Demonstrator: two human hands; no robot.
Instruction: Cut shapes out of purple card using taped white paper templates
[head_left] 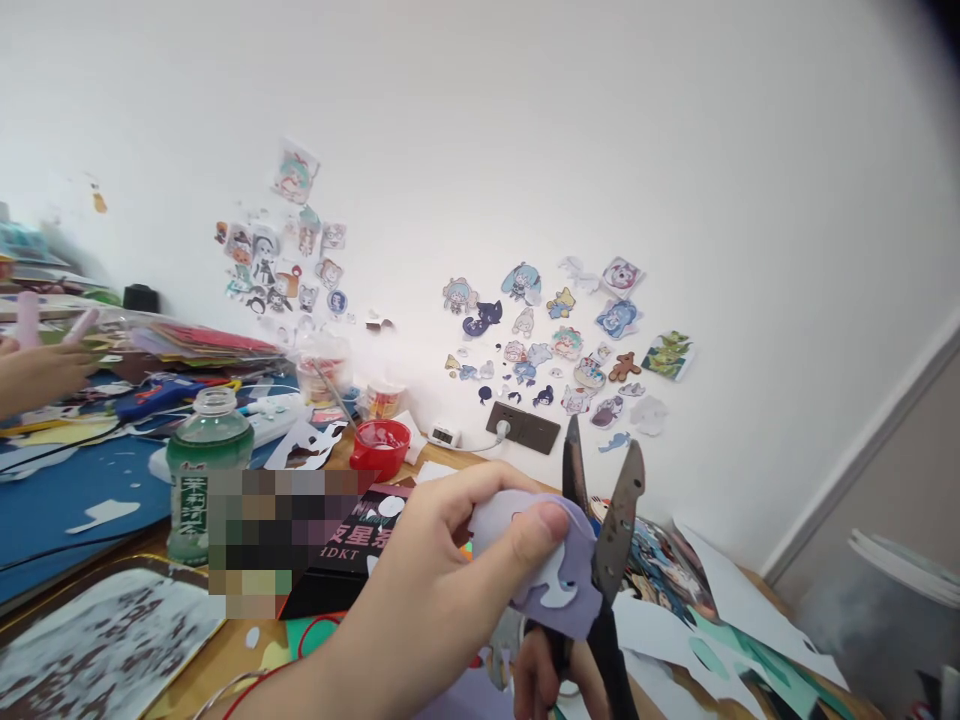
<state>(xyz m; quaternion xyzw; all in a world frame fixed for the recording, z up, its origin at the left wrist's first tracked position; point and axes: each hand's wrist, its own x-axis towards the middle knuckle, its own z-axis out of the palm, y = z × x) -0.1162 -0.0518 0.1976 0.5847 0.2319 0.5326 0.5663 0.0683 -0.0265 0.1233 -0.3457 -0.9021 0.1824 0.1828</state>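
**Purple paper in our left hand, beside scissors**

We pinch the paper between left thumb and fingers, above the table, its edge against the spread blades. Our right hand, partly hidden below, is wrapped around the scissors' handles. Left of us, a clear bottle with a green label holds greenish liquid. Near the wall we see a red cup with something whitish inside, and a clear cup with reddish contents. At our right stands a translucent bin; we cannot tell what it holds.
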